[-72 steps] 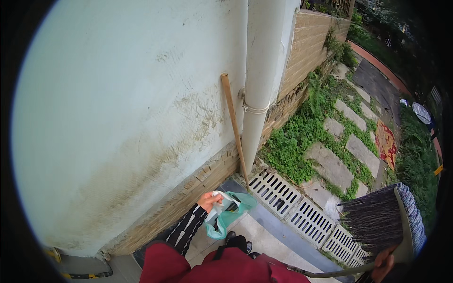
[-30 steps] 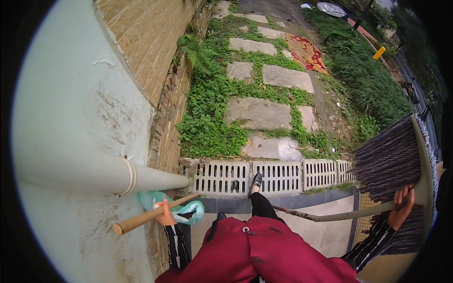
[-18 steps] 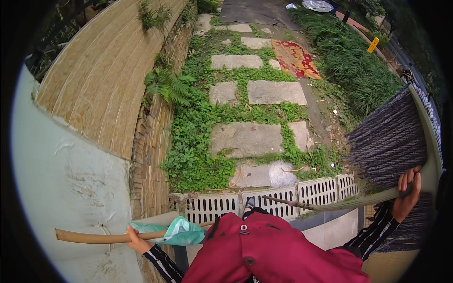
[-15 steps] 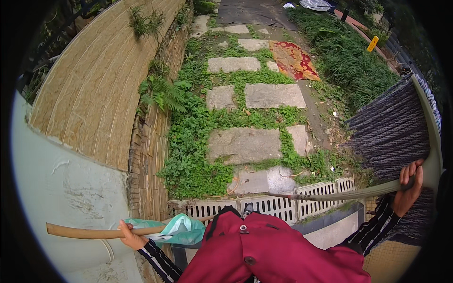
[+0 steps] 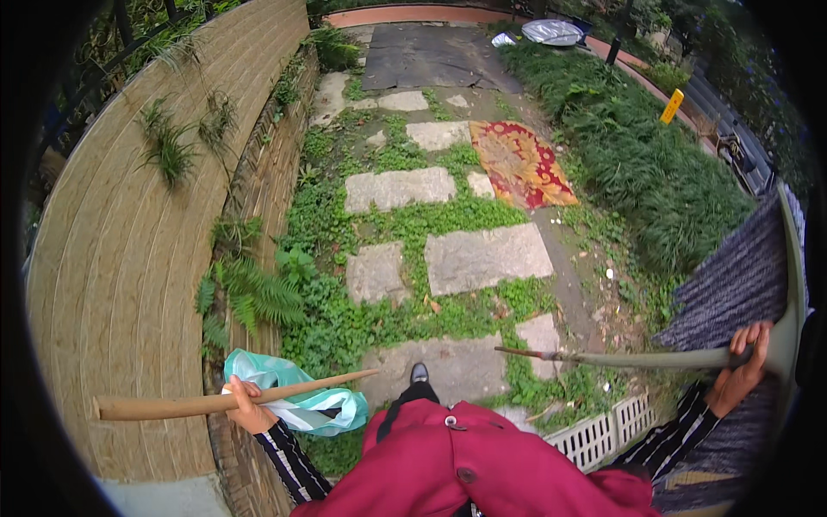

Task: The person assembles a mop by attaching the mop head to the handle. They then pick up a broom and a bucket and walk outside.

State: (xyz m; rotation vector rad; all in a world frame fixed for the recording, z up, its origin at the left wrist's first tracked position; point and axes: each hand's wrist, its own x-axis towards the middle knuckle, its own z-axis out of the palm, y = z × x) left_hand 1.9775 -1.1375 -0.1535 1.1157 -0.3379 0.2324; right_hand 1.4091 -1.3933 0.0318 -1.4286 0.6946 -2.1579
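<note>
My left hand [image 5: 250, 408] is closed round a tan wooden pole [image 5: 164, 407] that tapers to the right. A teal and white plastic bag [image 5: 274, 369] hangs at the same hand, around the pole. At the right, my right hand [image 5: 743, 372] grips a grey-green bar [image 5: 637, 358] with a dark, narrow tip pointing left. That bar joins a curved frame strung with purple-grey cords [image 5: 732, 276]; its kind is unclear, and part is lost at the picture's rim. The two tips are apart in front of my red garment [image 5: 500, 439].
Stone slabs [image 5: 491, 258] set among green plants lead ahead. A tan tiled wall [image 5: 121, 258] with ferns [image 5: 258, 289] borders the left; thick grass [image 5: 637, 164] the right. A red and gold mat [image 5: 521, 164] and dark sheet [image 5: 431, 56] lie farther on. Drain grates [image 5: 590, 441] lie lower right.
I have moved forward past the drain grates, and my shoe shows on a slab. The slabs and mat sit nearer. Both hands keep their hold; the pole's tapered tip has come into sight.
</note>
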